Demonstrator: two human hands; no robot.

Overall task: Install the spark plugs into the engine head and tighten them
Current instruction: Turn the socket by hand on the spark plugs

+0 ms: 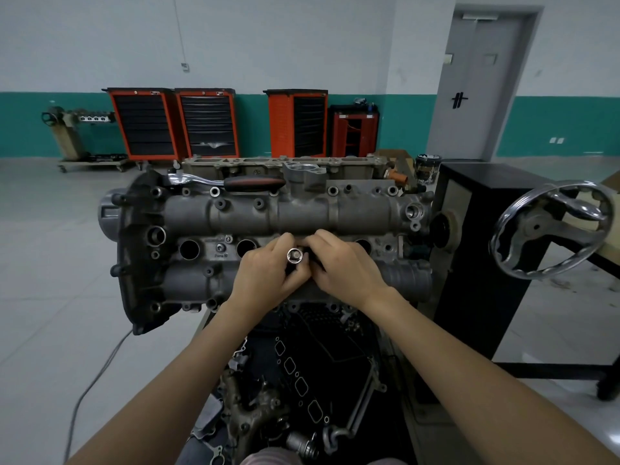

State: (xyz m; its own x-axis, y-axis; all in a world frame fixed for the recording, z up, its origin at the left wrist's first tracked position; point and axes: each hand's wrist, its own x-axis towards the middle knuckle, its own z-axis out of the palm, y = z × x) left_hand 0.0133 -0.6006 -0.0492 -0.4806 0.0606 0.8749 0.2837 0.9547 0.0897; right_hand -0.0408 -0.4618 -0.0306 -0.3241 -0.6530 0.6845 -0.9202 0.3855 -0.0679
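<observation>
The grey engine head (235, 213) sits on a stand in front of me, with a row of round spark plug wells along its middle. Two wells on the left (189, 249) stand open and dark. Over the third well, my left hand (268, 273) and my right hand (345, 266) both grip a chrome spark plug socket (295, 255), which stands upright with its square drive end facing up. The spark plug itself is hidden under my fingers. A ratchet wrench with a black and red handle (251, 183) lies on the far edge of the head.
A chrome handwheel (550, 229) on the black engine stand (476, 263) juts out at the right. Loose engine parts and gaskets (302, 380) lie below the head. Orange tool cabinets (174, 124) line the far wall. A grey cable (97, 377) runs over the floor at left.
</observation>
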